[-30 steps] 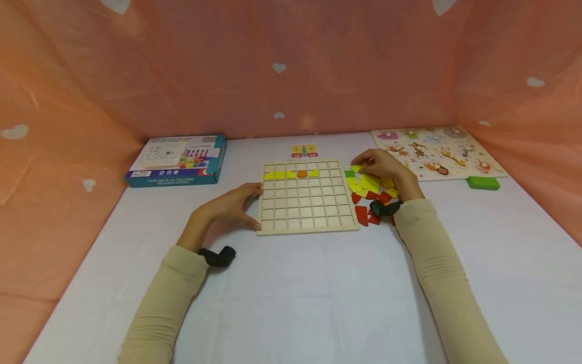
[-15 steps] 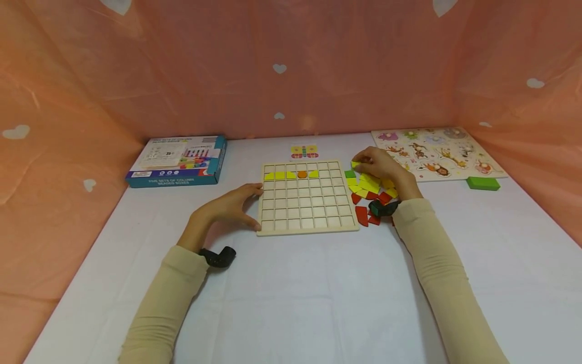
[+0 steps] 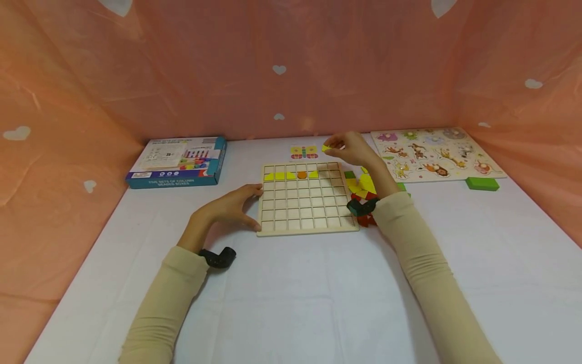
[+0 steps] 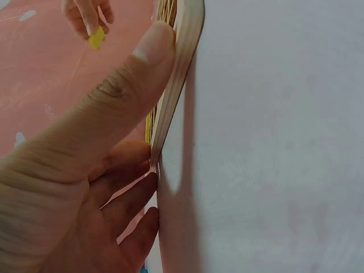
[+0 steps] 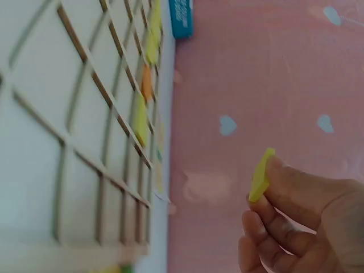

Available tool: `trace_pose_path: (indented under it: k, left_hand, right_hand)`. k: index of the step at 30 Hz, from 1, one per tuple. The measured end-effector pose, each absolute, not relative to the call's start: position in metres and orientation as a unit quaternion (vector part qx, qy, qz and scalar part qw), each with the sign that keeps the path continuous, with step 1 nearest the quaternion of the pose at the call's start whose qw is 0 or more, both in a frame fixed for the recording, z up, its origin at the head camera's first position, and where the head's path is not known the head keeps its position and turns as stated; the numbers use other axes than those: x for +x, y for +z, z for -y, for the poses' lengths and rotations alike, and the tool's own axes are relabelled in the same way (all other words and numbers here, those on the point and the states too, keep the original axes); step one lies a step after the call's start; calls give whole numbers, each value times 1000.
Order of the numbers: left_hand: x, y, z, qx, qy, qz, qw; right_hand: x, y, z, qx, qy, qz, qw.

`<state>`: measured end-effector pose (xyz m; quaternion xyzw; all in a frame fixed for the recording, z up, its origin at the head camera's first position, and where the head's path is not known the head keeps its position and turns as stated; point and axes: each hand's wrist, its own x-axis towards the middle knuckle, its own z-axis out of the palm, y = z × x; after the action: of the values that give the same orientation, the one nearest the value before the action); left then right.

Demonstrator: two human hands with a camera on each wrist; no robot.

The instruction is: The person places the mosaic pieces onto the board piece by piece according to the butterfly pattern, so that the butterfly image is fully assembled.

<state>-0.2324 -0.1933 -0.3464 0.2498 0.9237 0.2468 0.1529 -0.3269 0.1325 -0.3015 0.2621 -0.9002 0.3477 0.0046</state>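
Observation:
A wooden grid board (image 3: 300,212) lies on the white table, with several yellow pieces (image 3: 275,176) and an orange round piece (image 3: 302,175) in one row near its far side. My left hand (image 3: 232,205) rests against the board's left edge; in the left wrist view the thumb (image 4: 153,48) touches the edge near a corner, fingers spread along it. Raised above the board's far right corner, my right hand (image 3: 352,149) pinches a small yellow tile (image 5: 261,176) between thumb and fingers. A pile of yellow tiles (image 3: 367,184) beside the board is partly hidden by the right arm.
Behind the board lies a pattern card (image 3: 304,151) with a coloured figure. A boxed toy set (image 3: 177,162) sits at back left, an animal puzzle board (image 3: 436,154) at back right. A green block (image 3: 483,183) is near that puzzle. Red tiles (image 3: 366,221) lie right of the grid.
My right hand has lifted from the tile pile and moved left and back, carrying the yellow tile over the board's far right corner. The left hand stays at the board's edge.

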Motion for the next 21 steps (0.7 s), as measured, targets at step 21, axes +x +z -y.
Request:
trace_pose_path:
  k: [21]
  left_hand:
    - [-233,-347,193,252,243,-924,152]
  right_hand:
    - [-331,-340,-127,260,310,910,-87]
